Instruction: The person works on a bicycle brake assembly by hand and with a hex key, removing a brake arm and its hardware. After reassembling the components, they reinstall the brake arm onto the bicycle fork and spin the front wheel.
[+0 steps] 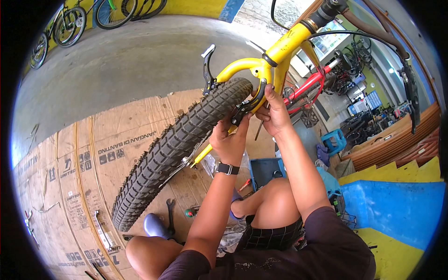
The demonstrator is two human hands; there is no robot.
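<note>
In the head view a yellow bicycle fork straddles a front wheel with a knobby black tire. A black brake arm is on the fork leg nearest me; the opposite brake arm sticks outward on the far side. My left hand, with a watch at the wrist, pinches the lower end of the near brake arm, its fingertips partly hidden by tire and fork. My right hand closes round the upper part of that arm, thumb up along it and fingers curled behind.
Flattened cardboard covers the floor, with a wrench and other tools on it. A blue tray lies beyond my knee. A red bicycle frame and a blue stool stand to the right.
</note>
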